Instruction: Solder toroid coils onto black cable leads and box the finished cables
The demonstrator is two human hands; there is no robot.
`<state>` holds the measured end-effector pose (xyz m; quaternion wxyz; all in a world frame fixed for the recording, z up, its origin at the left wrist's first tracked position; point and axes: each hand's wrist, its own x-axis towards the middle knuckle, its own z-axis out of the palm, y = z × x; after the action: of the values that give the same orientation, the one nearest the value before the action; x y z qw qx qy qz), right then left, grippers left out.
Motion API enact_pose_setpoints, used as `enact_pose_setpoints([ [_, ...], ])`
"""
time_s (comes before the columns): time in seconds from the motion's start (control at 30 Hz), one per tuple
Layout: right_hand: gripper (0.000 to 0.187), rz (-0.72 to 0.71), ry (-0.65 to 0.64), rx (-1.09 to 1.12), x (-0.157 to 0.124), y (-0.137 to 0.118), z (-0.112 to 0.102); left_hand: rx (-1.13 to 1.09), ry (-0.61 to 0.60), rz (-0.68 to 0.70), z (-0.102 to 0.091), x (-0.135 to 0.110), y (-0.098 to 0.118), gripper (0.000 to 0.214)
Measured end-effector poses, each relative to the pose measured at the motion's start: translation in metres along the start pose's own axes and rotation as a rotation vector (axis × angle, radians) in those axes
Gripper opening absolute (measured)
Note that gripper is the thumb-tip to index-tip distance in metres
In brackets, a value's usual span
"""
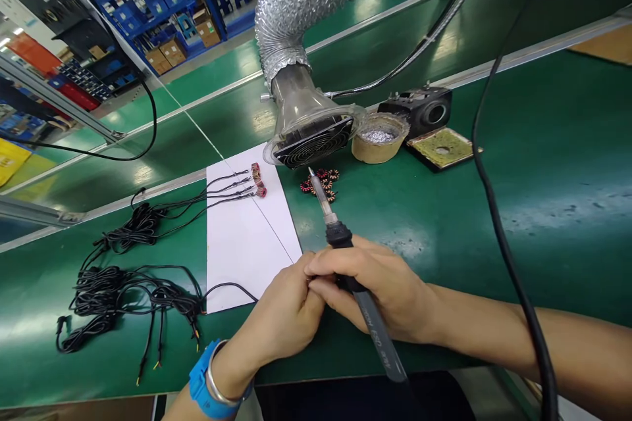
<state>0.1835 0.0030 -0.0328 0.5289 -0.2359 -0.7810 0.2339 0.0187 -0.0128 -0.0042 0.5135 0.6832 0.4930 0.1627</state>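
Note:
My right hand (380, 286) is closed around a black soldering iron (378, 335), whose tip points up and away toward the fume hood. Its thumb and forefinger meet the fingertips of my left hand (289, 309), which is closed too. A black cable (232, 285) runs into my left hand; its end is hidden between the fingers. A thin wire strand (261, 214) slants down to the same hand. Beyond the iron's tip lies a small pile of wound toroid coils (323, 184). On a white sheet (232, 243), several cables end at coils (257, 177).
A fume extractor hood (296, 118) hangs from a silver duct (291, 6). Right of it stand a round tub of solder (380, 138), a black iron holder (419, 112) and a yellow sponge tray (442, 147). Bundled black cables (99, 289) lie at left. A thick cord (494, 210) hangs at right.

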Motion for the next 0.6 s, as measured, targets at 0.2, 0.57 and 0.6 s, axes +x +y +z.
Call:
enact_pose_setpoints([
  [0.2, 0.025, -0.122, -0.226, -0.094, 0.003, 0.01, -0.022, -0.094, -0.088, -0.032, -0.006, 0.002, -0.007, 0.022],
  [0.57, 0.037, -0.189, -0.389, -0.159, 0.008, 0.011, -0.038, -0.322, -0.129, -0.145, -0.009, 0.007, -0.009, 0.013],
  [0.6, 0.037, -0.189, -0.376, -0.156, 0.007, 0.011, -0.037, -0.323, -0.11, -0.135, -0.008, 0.008, -0.009, 0.015],
])
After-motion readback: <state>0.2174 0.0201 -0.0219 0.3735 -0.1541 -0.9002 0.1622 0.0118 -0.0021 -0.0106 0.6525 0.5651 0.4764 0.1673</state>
